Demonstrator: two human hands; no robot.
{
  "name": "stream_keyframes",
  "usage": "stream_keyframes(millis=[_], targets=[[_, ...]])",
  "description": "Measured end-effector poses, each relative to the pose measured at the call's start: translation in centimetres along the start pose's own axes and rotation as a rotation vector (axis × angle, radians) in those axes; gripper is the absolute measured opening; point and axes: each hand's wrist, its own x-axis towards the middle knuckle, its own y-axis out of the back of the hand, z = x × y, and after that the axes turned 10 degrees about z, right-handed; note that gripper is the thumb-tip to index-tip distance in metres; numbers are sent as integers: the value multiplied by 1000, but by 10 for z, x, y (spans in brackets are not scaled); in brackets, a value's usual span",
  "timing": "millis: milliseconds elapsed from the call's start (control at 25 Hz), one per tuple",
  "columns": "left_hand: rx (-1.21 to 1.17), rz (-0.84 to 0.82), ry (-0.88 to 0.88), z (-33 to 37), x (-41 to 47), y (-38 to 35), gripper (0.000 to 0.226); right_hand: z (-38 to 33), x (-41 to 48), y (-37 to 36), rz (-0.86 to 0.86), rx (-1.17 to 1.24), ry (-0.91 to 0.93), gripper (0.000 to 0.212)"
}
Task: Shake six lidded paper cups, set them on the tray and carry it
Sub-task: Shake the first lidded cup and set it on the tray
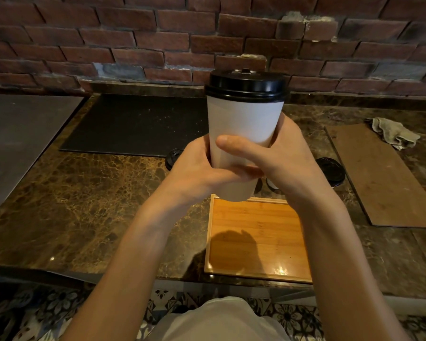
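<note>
I hold a white paper cup (244, 124) with a black lid upright in the air above the counter. My left hand (197, 173) grips its lower left side and my right hand (280, 158) wraps its right side, thumb across the front. Below it lies a wooden tray (258, 242) with nothing on it. Behind my hands the black lids of other cups show: one (172, 158) to the left and one (330, 171) to the right. Most of those cups are hidden by my hands.
A black mat (138, 124) lies at the back of the brown marble counter (84, 205). A brown board (379, 175) and a crumpled cloth (394, 134) lie to the right. A grey slab (17, 134) sits at the left, a brick wall behind.
</note>
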Motion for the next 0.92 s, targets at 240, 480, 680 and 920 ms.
stream_keyframes(millis=[240,480,680,920], targets=[[67,100,-7,-3,2,-4,38,3,-3,-10,126,-100,9,81],[41,64,-12,-1,0,-2,47,-3,-3,-5,103,-9,-12,74],[-17,-11,-27,6,-1,-1,47,-5,-4,3,19,116,-5,59],[-81,-147,-27,11,-4,2,53,-6,-3,10,-131,197,-4,60]])
